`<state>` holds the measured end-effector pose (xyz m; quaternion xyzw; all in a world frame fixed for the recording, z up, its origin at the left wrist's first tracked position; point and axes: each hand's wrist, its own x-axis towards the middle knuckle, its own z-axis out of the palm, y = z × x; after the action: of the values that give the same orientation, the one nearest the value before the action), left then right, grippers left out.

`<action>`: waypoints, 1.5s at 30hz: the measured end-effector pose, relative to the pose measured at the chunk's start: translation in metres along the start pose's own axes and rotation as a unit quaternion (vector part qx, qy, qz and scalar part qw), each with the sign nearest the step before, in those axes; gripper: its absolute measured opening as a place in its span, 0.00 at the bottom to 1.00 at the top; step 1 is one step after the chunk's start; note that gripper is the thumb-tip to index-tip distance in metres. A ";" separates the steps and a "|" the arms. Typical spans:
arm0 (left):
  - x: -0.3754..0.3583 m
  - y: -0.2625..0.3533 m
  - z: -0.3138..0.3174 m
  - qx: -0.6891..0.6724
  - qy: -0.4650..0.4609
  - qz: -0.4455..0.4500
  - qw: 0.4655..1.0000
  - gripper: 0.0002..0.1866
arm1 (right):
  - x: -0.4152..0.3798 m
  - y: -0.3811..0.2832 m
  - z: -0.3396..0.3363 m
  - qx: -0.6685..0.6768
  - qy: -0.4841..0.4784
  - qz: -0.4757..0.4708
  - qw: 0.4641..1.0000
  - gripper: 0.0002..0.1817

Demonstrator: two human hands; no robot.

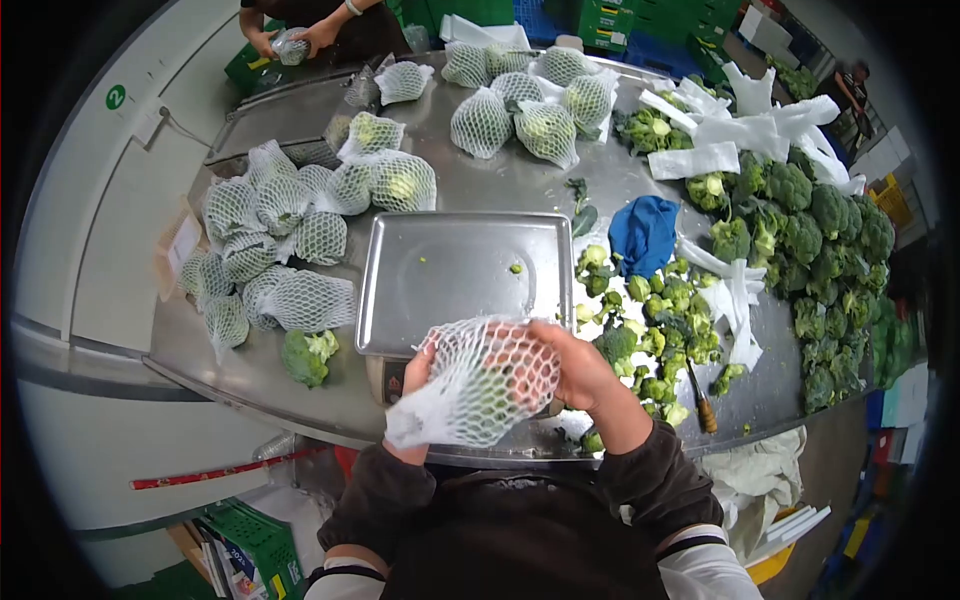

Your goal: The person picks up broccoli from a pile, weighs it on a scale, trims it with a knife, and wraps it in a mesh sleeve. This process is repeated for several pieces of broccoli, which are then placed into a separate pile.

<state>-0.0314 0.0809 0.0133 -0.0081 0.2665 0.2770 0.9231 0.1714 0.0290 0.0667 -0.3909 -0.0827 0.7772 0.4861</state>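
Observation:
Both my hands are on a white foam net sleeve (470, 400) with something green inside, most likely broccoli, held low over the front of a metal tray (465, 270). My left hand (415, 375) grips the net's left side, its fingers partly hidden behind it. On the other side, my right hand (575, 365) has its fingers in or behind the mesh. The tray rests on what looks like a scale (388, 382), with a few green crumbs on its surface. A bare broccoli head (308, 357) lies left of the tray.
Netted broccoli (285, 205) is heaped at left, with more netted heads (520, 115) at the back. Cut broccoli pieces (655, 340), a blue cloth (643, 235) and a wooden-handled knife (706, 410) lie right. Beyond sits a broccoli pile (800, 230). Another person's hands (290, 40) work top left.

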 end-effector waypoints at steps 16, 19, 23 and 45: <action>-0.005 0.011 0.057 0.109 -0.354 0.213 0.904 0.26 | -0.001 0.035 0.002 0.146 -0.083 -0.082 0.982 0.38; 0.019 0.029 0.056 0.339 -0.009 0.308 0.889 0.24 | 0.007 0.033 0.003 0.126 -0.054 -0.082 0.987 0.42; 0.008 0.039 0.040 0.355 -0.002 0.338 0.872 0.41 | 0.024 0.008 -0.001 -0.055 -0.027 -0.235 0.970 0.36; 0.139 0.504 0.083 0.374 0.127 0.524 0.754 0.19 | 0.036 -0.043 -0.074 -0.160 0.265 -0.277 0.910 0.15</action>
<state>-0.1526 0.5915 0.0826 0.4437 0.4264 0.5921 0.5202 0.2444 0.0615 0.0191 -0.6165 -0.1791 0.4557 0.6166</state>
